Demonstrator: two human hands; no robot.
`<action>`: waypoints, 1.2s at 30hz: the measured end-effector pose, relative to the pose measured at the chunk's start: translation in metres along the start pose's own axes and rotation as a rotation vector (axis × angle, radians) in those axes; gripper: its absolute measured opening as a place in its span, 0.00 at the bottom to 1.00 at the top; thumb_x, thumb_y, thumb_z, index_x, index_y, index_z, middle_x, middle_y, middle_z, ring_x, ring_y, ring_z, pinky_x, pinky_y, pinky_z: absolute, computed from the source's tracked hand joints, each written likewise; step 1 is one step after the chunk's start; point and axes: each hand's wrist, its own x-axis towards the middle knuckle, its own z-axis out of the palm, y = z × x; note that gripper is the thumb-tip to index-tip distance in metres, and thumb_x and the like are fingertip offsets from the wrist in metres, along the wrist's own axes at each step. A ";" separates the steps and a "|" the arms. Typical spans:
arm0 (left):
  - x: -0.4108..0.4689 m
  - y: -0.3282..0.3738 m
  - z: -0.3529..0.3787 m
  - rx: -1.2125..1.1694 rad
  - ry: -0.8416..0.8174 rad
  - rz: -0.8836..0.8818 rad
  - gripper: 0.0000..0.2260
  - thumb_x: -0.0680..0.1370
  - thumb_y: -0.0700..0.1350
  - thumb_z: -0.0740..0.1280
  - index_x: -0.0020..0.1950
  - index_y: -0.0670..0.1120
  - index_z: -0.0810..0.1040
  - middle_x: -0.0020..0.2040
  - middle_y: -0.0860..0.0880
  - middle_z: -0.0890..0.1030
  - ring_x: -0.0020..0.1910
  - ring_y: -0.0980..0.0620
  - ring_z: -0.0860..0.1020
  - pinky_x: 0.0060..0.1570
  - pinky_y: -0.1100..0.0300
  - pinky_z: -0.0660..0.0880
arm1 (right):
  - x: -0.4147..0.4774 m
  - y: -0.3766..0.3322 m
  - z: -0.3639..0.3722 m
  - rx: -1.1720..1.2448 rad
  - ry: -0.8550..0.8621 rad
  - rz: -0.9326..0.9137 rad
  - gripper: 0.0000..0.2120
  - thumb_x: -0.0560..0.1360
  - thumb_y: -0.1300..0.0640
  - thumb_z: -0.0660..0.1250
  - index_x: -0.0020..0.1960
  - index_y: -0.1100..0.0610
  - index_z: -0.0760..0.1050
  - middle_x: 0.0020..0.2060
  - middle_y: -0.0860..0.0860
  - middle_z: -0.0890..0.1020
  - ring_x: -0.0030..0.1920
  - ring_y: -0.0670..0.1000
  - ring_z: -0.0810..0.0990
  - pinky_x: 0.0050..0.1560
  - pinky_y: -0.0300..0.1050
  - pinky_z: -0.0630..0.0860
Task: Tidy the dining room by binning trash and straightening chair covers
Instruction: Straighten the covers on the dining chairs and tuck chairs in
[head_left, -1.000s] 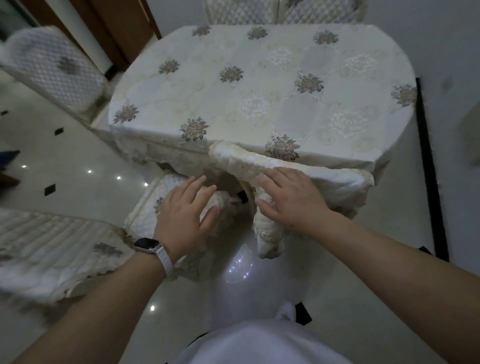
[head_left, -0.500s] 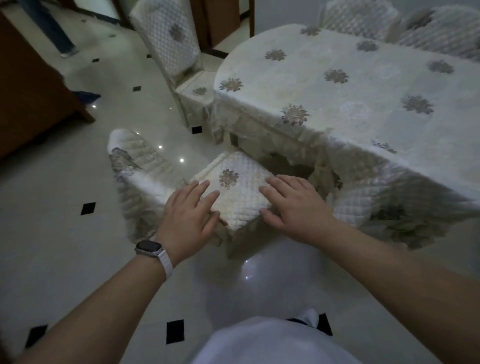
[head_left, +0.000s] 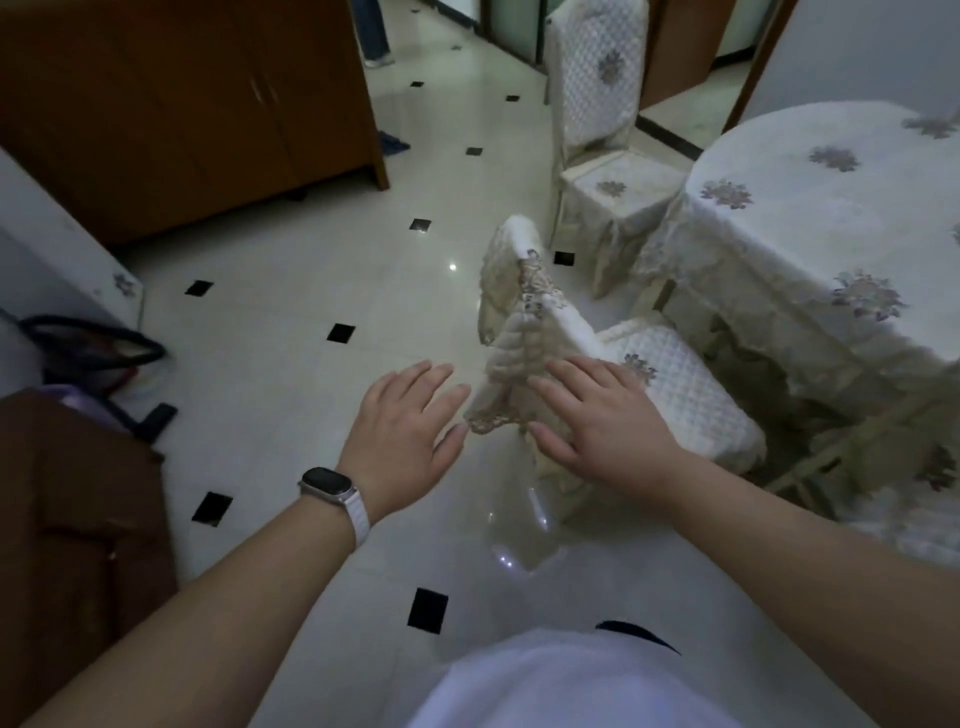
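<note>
A cream quilted chair cover (head_left: 524, 317) with a lace hem hangs over the back of a chair whose padded seat (head_left: 680, 384) is tucked against the table. My right hand (head_left: 597, 415) lies flat on the lower part of the cover, fingers spread, gripping nothing. My left hand (head_left: 405, 426), with a watch on the wrist, hovers open just left of the lace hem, its fingertips close to the fabric but apart from it. No trash is visible.
The dining table (head_left: 831, 223) under a floral cloth fills the right. A second covered chair (head_left: 597, 124) stands behind. A brown wooden cabinet (head_left: 182, 104) is at the upper left, dark bags (head_left: 93, 353) lie at the left, and glossy tiled floor (head_left: 291, 312) lies between.
The view has swung left, away from the table. My hands have shifted from the chair seat to the chair back's cover; the left hand has come off the fabric.
</note>
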 end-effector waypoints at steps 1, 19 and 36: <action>-0.005 -0.009 -0.002 0.003 0.000 -0.027 0.18 0.79 0.53 0.62 0.64 0.46 0.79 0.65 0.43 0.78 0.66 0.40 0.74 0.64 0.44 0.69 | 0.009 -0.007 0.003 0.009 -0.008 -0.014 0.24 0.77 0.41 0.58 0.63 0.55 0.78 0.62 0.54 0.79 0.63 0.57 0.76 0.61 0.54 0.71; 0.109 -0.157 0.035 0.063 -0.072 -0.159 0.18 0.79 0.53 0.61 0.64 0.45 0.79 0.66 0.43 0.77 0.66 0.40 0.74 0.63 0.44 0.70 | 0.222 0.039 0.116 0.085 0.020 -0.121 0.24 0.78 0.42 0.59 0.62 0.57 0.78 0.62 0.57 0.79 0.62 0.60 0.77 0.60 0.55 0.72; 0.308 -0.206 0.106 -0.065 -0.127 0.237 0.18 0.79 0.52 0.62 0.65 0.45 0.79 0.65 0.43 0.78 0.65 0.41 0.74 0.63 0.44 0.70 | 0.283 0.141 0.129 0.016 -0.012 0.224 0.23 0.78 0.42 0.60 0.63 0.57 0.77 0.63 0.56 0.78 0.63 0.60 0.76 0.62 0.56 0.71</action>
